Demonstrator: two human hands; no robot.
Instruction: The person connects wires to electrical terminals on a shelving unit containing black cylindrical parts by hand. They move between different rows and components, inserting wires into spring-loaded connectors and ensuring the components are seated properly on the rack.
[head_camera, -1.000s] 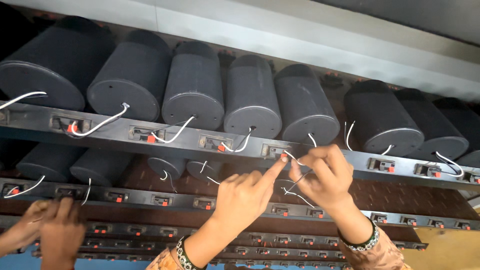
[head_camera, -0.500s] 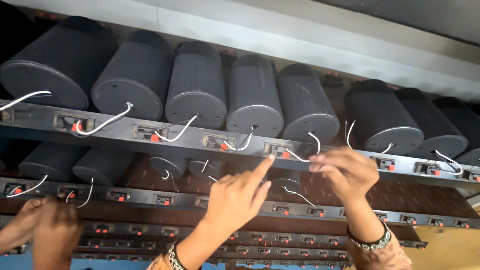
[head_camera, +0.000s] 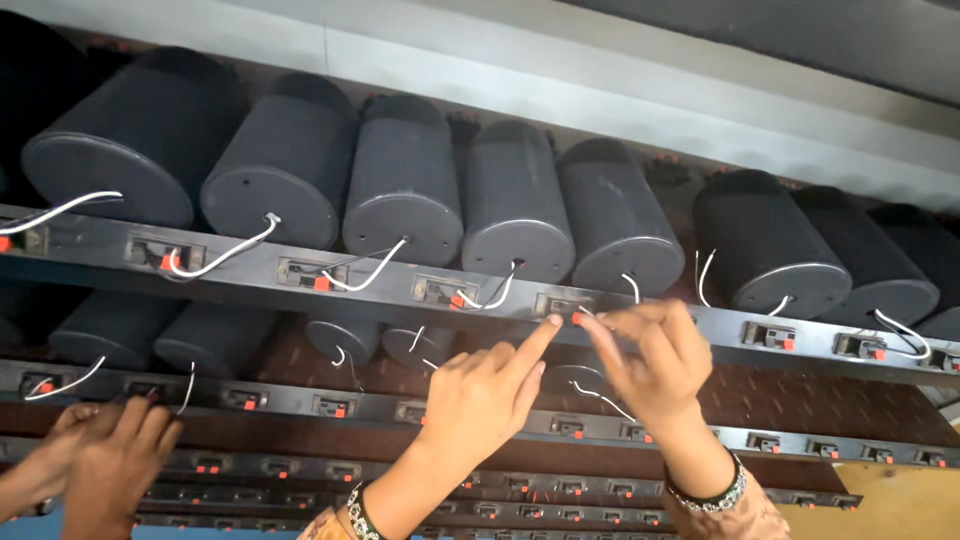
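A row of dark grey cylinders lies on a rack behind a metal rail (head_camera: 700, 325) with small terminal clips that have red levers. My left hand (head_camera: 485, 395) points its index finger up and presses one clip (head_camera: 560, 305) under the fifth cylinder (head_camera: 615, 225). My right hand (head_camera: 650, 355) is just right of it, pinching the thin white wire (head_camera: 632, 287) that hangs from that cylinder, its fingertips at the same clip. Both wrists wear beaded bangles.
Another person's hands (head_camera: 95, 460) work at a lower rail at bottom left. More cylinders with white wires fill the top row and a lower shelf (head_camera: 120, 330). Several further rails of clips run below. A light metal beam (head_camera: 600, 90) spans above.
My left index finger has risen from below the rail onto the clip. My right hand has shifted slightly up and left, closing its fingers on the wire beside the clip.
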